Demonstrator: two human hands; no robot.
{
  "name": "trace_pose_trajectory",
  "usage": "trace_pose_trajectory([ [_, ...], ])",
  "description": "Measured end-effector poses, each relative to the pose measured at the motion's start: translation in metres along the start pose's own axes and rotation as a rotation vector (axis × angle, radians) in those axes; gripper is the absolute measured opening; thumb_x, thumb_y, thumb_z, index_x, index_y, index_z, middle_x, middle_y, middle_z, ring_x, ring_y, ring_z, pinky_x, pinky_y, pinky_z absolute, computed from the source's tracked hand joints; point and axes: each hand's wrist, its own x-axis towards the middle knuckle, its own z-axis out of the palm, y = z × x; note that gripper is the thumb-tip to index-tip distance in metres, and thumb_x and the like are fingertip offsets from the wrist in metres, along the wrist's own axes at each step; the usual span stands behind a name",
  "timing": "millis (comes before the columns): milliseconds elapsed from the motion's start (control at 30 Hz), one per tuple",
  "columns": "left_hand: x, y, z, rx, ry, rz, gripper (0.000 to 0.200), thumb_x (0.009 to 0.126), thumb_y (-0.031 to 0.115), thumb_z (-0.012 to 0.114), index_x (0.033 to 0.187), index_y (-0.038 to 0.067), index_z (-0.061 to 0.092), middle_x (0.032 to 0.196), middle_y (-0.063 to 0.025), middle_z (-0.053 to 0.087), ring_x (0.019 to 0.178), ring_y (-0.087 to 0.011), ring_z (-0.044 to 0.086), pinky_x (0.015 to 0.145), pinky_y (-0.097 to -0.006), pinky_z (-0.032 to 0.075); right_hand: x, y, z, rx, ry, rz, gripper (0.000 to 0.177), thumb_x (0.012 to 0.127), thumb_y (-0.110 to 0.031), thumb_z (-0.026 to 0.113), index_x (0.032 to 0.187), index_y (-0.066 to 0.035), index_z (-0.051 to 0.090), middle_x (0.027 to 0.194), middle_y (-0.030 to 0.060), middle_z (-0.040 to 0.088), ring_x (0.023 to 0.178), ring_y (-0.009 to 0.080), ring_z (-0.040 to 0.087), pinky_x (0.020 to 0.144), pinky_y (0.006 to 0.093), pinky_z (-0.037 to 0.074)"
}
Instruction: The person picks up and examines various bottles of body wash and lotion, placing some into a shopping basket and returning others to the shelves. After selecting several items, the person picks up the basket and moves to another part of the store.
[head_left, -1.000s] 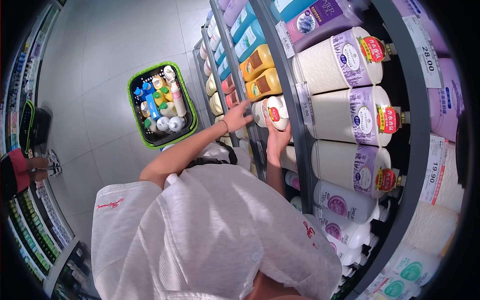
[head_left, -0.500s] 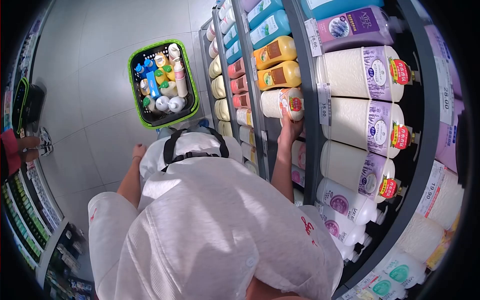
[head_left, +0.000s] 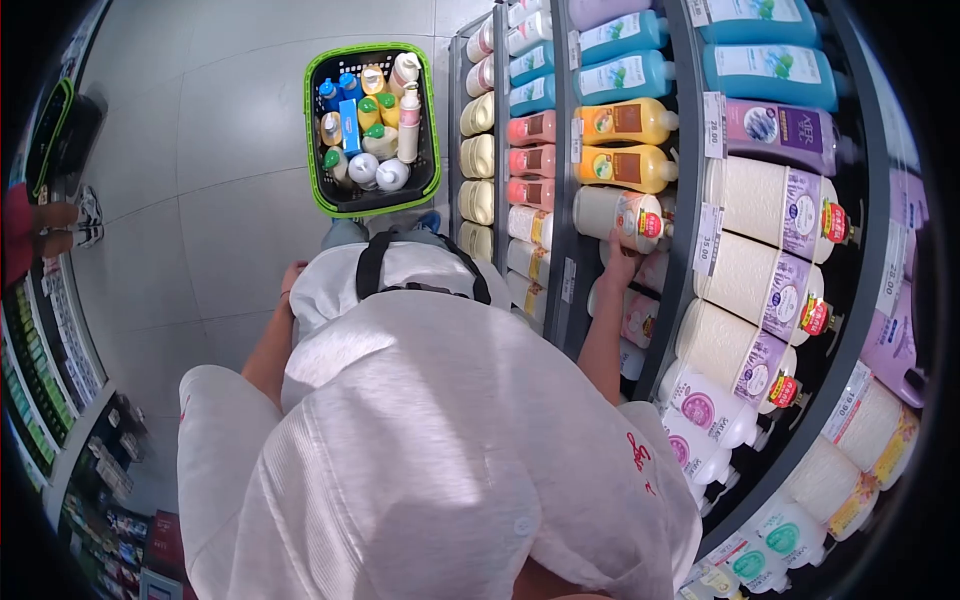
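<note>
Fingers of my right hand touch the white, red-stickered container on the shelf beside yellow bottles; I cannot tell whether they clasp it. My left hand, partly hidden beside the shirt, is equally unreadable.

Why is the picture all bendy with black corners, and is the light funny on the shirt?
Head view: probably a very wide lens, since the dark shelf edge curves and the corners go black; head view: bright patches and soft shadows cross the pale shirt; head view: small print on the white bottle by the right hand isn't readable.
</note>
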Motion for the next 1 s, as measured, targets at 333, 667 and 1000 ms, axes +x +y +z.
trace_pose_trajectory([
  [333,0.010,0.071,-0.006,-0.238,0.006,-0.050,0.038,0.079,0.020,0.053,0.113,0.004,0.053,0.083,-0.0134,0.063,0.065,-0.0185,0.061,0.064,-0.0316,0.049,-0.078,-0.003,0.000,-0.498,0.194,-0.101,0.054,0.077,-0.011,0.068,0.121,0.000,0.039,0.089,0.0044,0.047,0.081,0.0132,0.047,0.079,0.0279,0.042],
  [667,0.017,0.042,0.002,-0.332,-0.108,-0.256,0.035,0.083,0.018,0.048,0.115,0.005,0.051,0.091,-0.0103,0.060,0.067,-0.0182,0.059,0.057,-0.0305,0.050,-0.103,-0.009,0.026,-0.798,-0.471,0.050,0.029,0.081,-0.019,0.061,0.105,-0.003,0.060,0.083,0.0048,0.061,0.075,0.0130,0.058,0.070,0.0263,0.046],
  [1000,-0.003,0.051,0.008,-0.520,0.118,-0.350,0.035,0.082,0.020,0.051,0.113,0.005,0.053,0.085,-0.0103,0.062,0.065,-0.0154,0.060,0.054,-0.0287,0.049,-0.032,0.008,0.140,-0.822,-0.965,0.156,0.036,0.080,-0.026,0.061,0.107,-0.001,0.059,0.089,0.0093,0.065,0.082,0.0159,0.062,0.072,0.0274,0.048],
])
